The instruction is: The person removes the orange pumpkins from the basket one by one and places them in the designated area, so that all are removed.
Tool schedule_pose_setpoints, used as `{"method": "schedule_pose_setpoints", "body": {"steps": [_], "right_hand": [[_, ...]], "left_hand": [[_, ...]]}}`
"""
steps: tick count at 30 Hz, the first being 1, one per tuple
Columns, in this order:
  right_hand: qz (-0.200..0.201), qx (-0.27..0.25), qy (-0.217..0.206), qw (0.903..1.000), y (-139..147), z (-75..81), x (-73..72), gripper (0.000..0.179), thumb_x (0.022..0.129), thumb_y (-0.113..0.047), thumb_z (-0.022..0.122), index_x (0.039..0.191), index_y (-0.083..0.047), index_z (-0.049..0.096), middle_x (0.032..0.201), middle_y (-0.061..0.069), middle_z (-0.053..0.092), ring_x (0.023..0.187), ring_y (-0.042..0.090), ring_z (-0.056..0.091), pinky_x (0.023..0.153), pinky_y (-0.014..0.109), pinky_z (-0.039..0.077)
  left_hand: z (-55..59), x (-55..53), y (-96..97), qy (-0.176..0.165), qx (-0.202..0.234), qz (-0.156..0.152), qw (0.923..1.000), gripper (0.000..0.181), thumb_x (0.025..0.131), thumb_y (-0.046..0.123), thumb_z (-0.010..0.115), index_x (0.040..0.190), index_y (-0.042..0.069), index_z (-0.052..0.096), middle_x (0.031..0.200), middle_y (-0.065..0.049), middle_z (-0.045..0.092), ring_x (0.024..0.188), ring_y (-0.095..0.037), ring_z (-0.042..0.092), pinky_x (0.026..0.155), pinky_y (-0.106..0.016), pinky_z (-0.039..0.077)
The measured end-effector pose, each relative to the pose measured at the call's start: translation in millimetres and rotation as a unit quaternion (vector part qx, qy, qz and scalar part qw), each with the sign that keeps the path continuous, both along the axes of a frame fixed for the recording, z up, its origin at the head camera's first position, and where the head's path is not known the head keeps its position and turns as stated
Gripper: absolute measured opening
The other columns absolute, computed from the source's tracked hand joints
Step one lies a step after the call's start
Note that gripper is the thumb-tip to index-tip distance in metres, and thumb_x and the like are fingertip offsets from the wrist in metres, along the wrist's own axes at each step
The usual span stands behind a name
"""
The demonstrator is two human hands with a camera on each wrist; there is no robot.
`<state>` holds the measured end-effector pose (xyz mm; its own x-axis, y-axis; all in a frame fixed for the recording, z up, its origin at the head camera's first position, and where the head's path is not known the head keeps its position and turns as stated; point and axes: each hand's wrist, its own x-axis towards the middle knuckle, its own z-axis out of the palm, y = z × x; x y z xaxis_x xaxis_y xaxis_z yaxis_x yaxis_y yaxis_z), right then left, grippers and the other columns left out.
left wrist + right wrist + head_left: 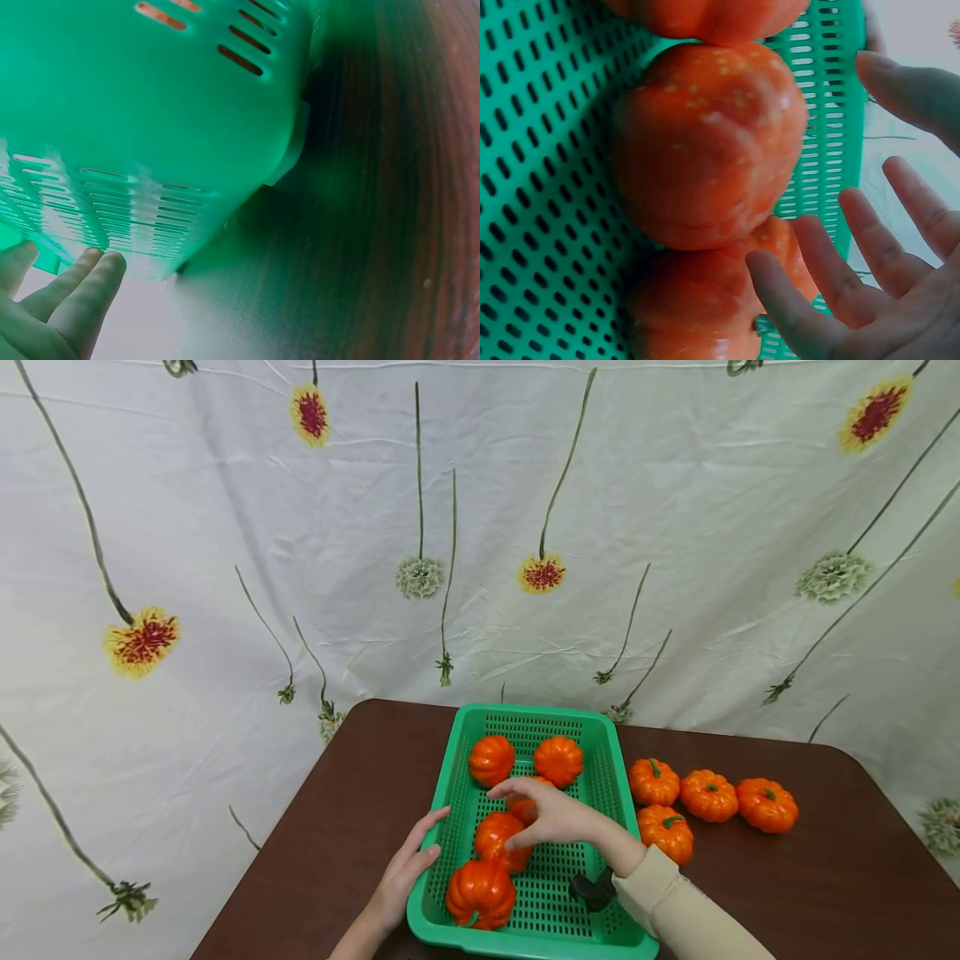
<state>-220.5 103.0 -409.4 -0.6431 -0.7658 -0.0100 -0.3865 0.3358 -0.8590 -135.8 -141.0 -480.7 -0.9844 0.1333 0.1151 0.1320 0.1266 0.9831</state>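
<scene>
A green perforated plastic basket holds several small orange pumpkins. My right hand is over the middle of the basket, fingers spread and nothing gripped. Below it is a pumpkin, with another pumpkin partly hidden behind the fingers. In the right wrist view a gap shows between the spread fingers and the nearest pumpkin. Beside the basket's left wall is my left hand, fingers extended along the rim. The left wrist view catches its fingers against the outer wall.
Right of the basket, several more pumpkins rest on the dark brown table; one pumpkin sits close to the basket's right wall. A white flower-printed cloth hangs behind the table. A black wrist device is at the right sleeve.
</scene>
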Motion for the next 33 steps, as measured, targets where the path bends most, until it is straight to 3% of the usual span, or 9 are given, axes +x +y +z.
{"method": "schedule_pose_setpoints", "body": {"steps": [7,17,24,33], "right_hand": [[0.008,0.023,-0.015,0.9996,-2,-6.1,-1.1,0.055,0.077,-0.010,0.075,0.127,-0.011,0.051,0.130,0.006,0.048,0.118,0.032,0.044,0.089,0.042,0.043],[0.013,0.071,-0.007,0.9974,-4,-10.6,-0.3,0.065,0.072,-0.015,0.081,0.130,-0.016,0.052,0.130,0.003,0.047,0.109,0.021,0.047,0.089,0.039,0.042],[0.025,0.086,0.017,0.9958,-4,-10.9,-0.8,0.069,0.067,-0.012,0.084,0.129,-0.019,0.054,0.125,0.001,0.045,0.108,0.020,0.044,0.088,0.036,0.041],[0.035,0.112,0.048,0.9920,-4,-11.8,-0.9,0.069,0.063,-0.011,0.086,0.127,-0.014,0.058,0.119,0.000,0.041,0.107,0.022,0.041,0.083,0.034,0.043]], "left_hand": [[-0.1,-0.9,-0.5,0.010,-0.011,-0.008,0.9999,0.043,0.100,0.020,0.038,0.142,0.013,0.040,0.147,-0.008,0.033,0.133,-0.028,0.026,0.099,-0.059,0.023],[-3.0,-1.0,-1.1,0.007,0.001,-0.003,1.0000,0.043,0.099,0.020,0.039,0.142,0.016,0.042,0.147,-0.004,0.033,0.132,-0.018,0.027,0.100,-0.057,0.023],[-3.7,-1.1,-1.5,0.018,-0.008,-0.005,0.9998,0.043,0.099,0.020,0.039,0.142,0.015,0.041,0.147,-0.002,0.034,0.129,-0.004,0.029,0.100,-0.054,0.025],[-4.4,-1.3,-2.6,0.025,-0.011,-0.009,0.9996,0.043,0.099,0.019,0.038,0.142,0.017,0.041,0.147,-0.003,0.034,0.129,-0.001,0.028,0.099,-0.054,0.025]]}}
